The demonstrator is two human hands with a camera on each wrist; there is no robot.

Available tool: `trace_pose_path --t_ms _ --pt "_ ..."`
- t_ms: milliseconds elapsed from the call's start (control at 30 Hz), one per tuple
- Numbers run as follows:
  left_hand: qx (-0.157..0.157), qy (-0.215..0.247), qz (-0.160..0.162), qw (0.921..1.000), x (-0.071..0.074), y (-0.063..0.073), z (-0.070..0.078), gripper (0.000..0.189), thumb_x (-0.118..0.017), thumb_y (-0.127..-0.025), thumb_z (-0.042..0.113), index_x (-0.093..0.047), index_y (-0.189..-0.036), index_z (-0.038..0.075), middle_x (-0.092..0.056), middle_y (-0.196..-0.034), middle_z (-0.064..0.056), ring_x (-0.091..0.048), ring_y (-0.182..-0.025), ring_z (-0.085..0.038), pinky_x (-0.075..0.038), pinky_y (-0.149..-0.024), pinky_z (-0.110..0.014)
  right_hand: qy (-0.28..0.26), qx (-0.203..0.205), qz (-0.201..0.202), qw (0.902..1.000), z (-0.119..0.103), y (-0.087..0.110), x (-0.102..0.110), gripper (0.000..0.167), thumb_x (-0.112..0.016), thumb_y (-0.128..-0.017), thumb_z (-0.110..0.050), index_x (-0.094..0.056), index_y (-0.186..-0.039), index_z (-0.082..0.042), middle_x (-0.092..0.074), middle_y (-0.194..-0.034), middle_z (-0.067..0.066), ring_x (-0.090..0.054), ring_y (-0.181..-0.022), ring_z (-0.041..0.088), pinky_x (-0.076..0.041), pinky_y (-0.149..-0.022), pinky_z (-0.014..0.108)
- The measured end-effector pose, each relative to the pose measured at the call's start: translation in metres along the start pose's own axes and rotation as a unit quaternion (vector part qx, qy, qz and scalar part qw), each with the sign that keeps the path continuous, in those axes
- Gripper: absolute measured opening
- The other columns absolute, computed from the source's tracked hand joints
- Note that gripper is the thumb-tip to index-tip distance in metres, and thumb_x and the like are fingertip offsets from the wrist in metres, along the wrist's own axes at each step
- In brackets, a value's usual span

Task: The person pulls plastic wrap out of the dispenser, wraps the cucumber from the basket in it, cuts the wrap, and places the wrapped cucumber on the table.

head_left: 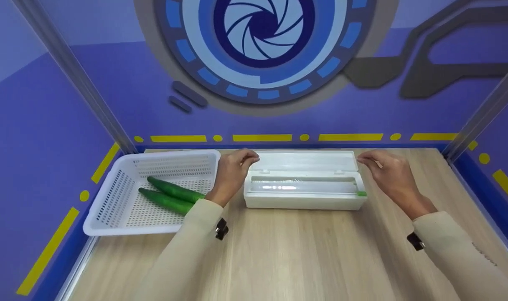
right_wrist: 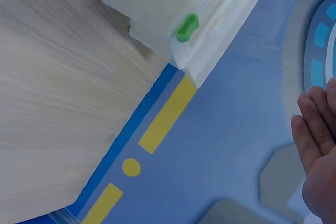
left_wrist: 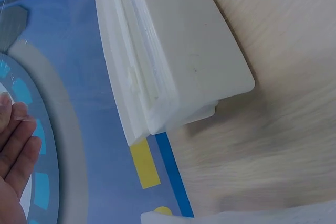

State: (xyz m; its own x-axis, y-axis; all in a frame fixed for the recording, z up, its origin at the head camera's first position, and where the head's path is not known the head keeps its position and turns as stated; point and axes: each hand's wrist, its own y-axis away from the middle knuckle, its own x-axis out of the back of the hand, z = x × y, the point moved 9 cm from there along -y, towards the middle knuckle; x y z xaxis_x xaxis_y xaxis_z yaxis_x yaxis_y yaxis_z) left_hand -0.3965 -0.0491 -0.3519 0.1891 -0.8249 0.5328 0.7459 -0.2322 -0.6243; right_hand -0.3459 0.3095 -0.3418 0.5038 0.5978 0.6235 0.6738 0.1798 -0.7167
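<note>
A white cling film dispenser box [head_left: 304, 202] stands on the table, its lid [head_left: 304, 161] raised at the back. Inside lies a roll of clear cling film [head_left: 275, 185]. My left hand [head_left: 233, 169] is beside the lid's left end, thumb and fingertips pinching the film's thin edge. Faint glints of the film show by those fingers in the left wrist view. At the lid's right end my right hand [head_left: 389, 171] pinches the other side of the film, which is almost invisible there. A green slider [right_wrist: 187, 28] sits at the box's right end.
Left of the box stands a white plastic basket [head_left: 153, 230] with two cucumbers [head_left: 166, 201] in it; my left forearm partly covers its right side. A blue patterned wall panel [head_left: 262, 121] rises right behind the table [head_left: 295, 251], with side panels left and right.
</note>
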Motion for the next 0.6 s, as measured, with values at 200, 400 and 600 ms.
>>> trace_pose_path --t_ms 200,400,600 --pt "-0.003 0.004 -0.001 1.0000 0.004 0.002 0.002 0.004 -0.078 -0.096 0.007 -0.076 -0.097 0.003 -0.079 -0.095 -0.007 -0.076 -0.090 -0.022 -0.061 -0.080 -0.037 0.000 0.012 0.001 0.9999 -0.005 -0.002 0.003 0.011 -0.082 -0.088 0.005 -0.079 -0.097 -0.001 -0.078 -0.092 0.008 -0.075 -0.084 0.028 -0.041 -0.083 0.005" --pt "0.010 0.015 -0.009 0.9998 0.005 0.008 0.002 0.005 -0.075 -0.099 0.009 -0.074 -0.098 0.005 -0.078 -0.094 -0.005 -0.075 -0.090 -0.020 -0.060 -0.079 -0.038 -0.007 0.016 -0.012 0.9998 -0.009 0.002 0.004 0.017 -0.082 -0.086 0.010 -0.079 -0.099 -0.001 -0.079 -0.095 0.010 -0.076 -0.087 0.029 -0.039 -0.087 0.002" --pt "0.017 0.026 -0.025 0.9992 0.005 0.016 0.003 0.007 -0.074 -0.101 0.012 -0.075 -0.099 0.005 -0.078 -0.092 -0.003 -0.073 -0.087 -0.016 -0.059 -0.080 -0.035 -0.013 0.029 -0.014 0.9994 -0.013 0.007 0.008 0.019 -0.082 -0.084 0.012 -0.080 -0.098 -0.001 -0.078 -0.093 0.010 -0.075 -0.085 0.028 -0.040 -0.086 0.002"
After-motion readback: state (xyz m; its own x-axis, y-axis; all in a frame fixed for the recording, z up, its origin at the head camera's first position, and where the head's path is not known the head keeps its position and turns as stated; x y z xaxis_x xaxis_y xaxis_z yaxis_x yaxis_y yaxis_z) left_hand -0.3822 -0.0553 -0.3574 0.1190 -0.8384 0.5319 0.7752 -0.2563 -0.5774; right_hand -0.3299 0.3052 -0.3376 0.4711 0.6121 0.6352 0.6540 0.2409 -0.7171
